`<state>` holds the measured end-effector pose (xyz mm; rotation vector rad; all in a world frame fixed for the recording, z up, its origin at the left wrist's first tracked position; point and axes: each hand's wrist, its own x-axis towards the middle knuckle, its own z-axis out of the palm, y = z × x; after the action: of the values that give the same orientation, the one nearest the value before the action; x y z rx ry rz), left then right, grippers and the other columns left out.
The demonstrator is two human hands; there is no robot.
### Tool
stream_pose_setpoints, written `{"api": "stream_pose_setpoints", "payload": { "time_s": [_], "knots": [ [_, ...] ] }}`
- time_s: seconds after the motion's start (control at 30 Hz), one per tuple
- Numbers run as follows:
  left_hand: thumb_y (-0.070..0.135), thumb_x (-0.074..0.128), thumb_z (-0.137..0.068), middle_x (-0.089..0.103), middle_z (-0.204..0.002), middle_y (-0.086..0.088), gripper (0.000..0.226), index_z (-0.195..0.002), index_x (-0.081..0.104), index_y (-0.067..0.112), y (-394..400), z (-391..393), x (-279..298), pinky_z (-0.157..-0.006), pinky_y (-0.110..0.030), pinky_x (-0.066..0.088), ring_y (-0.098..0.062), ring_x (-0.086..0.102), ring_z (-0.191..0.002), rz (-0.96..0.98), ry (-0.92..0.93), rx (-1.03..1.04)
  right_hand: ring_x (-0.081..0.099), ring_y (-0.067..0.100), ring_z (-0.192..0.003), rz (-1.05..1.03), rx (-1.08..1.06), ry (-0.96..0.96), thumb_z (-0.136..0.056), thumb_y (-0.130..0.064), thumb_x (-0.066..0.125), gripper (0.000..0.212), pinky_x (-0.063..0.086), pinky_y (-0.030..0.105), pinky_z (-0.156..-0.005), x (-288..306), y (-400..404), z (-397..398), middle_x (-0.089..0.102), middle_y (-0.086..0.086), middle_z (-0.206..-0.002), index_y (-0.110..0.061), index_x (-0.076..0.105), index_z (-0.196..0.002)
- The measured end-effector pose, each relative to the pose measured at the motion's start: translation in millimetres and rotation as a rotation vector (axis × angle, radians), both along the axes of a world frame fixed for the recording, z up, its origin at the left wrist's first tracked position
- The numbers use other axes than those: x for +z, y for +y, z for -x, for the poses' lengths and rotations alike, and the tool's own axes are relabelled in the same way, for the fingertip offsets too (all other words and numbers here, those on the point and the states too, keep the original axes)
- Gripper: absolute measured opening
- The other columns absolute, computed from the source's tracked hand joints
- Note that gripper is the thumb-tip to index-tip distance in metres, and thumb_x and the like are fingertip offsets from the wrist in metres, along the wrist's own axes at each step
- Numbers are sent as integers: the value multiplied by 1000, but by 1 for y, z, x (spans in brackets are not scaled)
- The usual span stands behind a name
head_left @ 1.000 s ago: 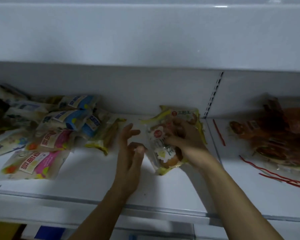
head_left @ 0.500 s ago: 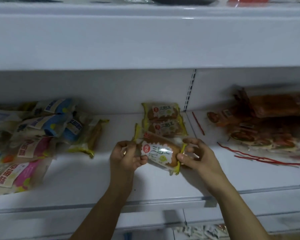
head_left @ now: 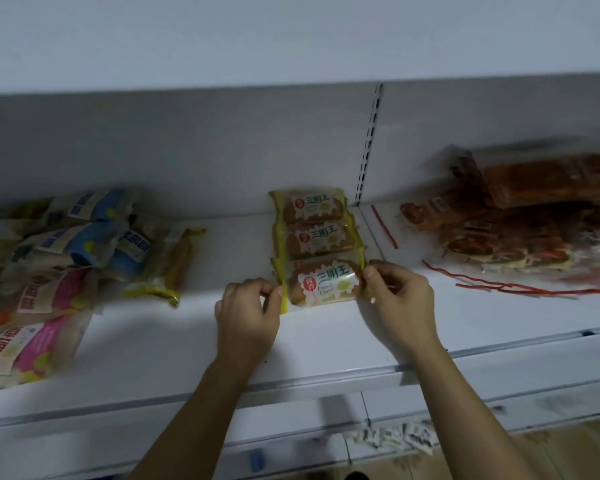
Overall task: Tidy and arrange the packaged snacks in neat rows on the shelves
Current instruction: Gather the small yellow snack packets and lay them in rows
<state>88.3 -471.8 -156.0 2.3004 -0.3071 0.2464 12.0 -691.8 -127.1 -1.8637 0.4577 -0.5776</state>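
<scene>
- Hands hold one yellow-edged clear cake packet (head_left: 321, 284) by its ends: left hand (head_left: 246, 315) pinches the left end, right hand (head_left: 400, 299) pinches the right.
- It sits on the white metal shelf (head_left: 326, 344), touching two matching packets (head_left: 314, 225) behind.
- Best to keep its edges straight with theirs, then let go gently.

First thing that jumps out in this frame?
Mid-shelf, the left hand and right hand pinch the ends of a yellow-edged cake packet, front of a three-packet column. A messy heap of blue and pink packets sits left; blurred red-brown packs right.
</scene>
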Motion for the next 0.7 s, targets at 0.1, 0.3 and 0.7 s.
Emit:
{"api": "stream_pose_setpoints", "payload": {
  "time_s": [0.1, 0.3, 0.7],
  "knots": [
    [50, 51, -90, 68, -89, 16, 29, -83, 69, 28, -1, 2, 1, -82, -36, 41, -17, 57, -93, -19, -1, -11, 69, -2, -86, 45, 46, 16, -90, -22, 75, 17, 53, 12, -75, 8, 3, 3, 74, -20, -94, -39, 74, -88],
    [51, 51, -91, 68, -94, 10, 31, -90, 69, 26, -5, 1, -3, -79, -34, 38, -19, 59, -94, -88, -53, 29, 66, -4, -84, 107, 74, 4, -89, -27, 76, 30, 53, 12, -69, 13, 9, 5, 68, -36, -81, -53, 64, -80],
    [37, 78, -79, 55, -119, -31, 66, -128, 56, -3, 76, -12, 27, -92, -58, 43, -50, 53, -110, -271, -113, 529, 53, 15, -101, 378, 59, -209, -83, -27, 63, 19, 38, 11, -86, 3, 44, 9, 61, -4, -103, -21, 68, -100]
  ]
}}
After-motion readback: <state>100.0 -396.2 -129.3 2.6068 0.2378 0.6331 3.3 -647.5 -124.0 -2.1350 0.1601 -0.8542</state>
